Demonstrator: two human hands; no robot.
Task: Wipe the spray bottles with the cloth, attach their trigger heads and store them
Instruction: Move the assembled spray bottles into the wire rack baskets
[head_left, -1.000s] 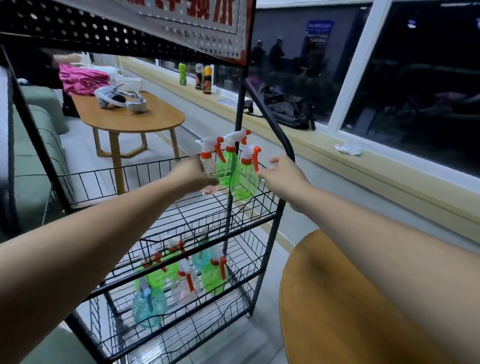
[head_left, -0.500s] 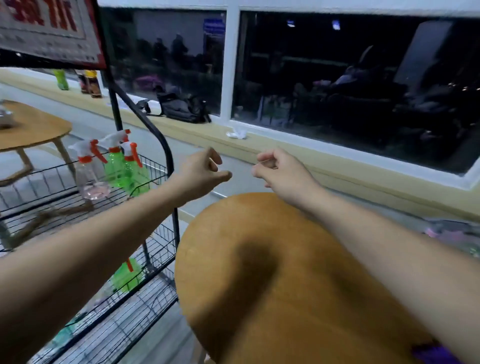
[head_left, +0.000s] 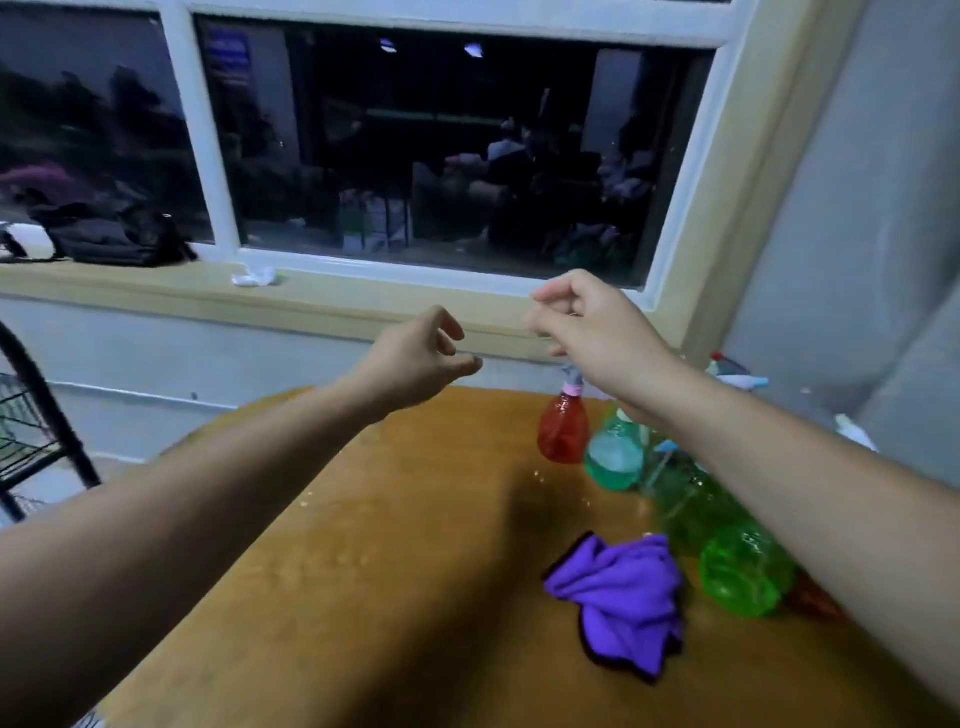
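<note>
On the round wooden table (head_left: 395, 571) a crumpled purple cloth (head_left: 623, 592) lies at the right. Behind it stand a red bottle (head_left: 562, 428), a teal bottle (head_left: 613, 457) and two green bottles (head_left: 743, 571), partly hidden by my right forearm. Trigger heads (head_left: 737, 374) lie at the table's far right edge. My left hand (head_left: 415, 358) and my right hand (head_left: 587, 322) hover above the table's far side, fingers loosely curled, holding nothing.
The black wire rack (head_left: 31, 431) is just visible at the left edge. A window ledge (head_left: 156, 291) runs behind the table, with a black bag (head_left: 114, 239) and a white crumpled tissue (head_left: 254, 278) on it. A grey wall stands at the right.
The view has swung right from the wire rack, where spray bottles stand, to the table. Both hands left the rack's top basket and now hang empty over the table.
</note>
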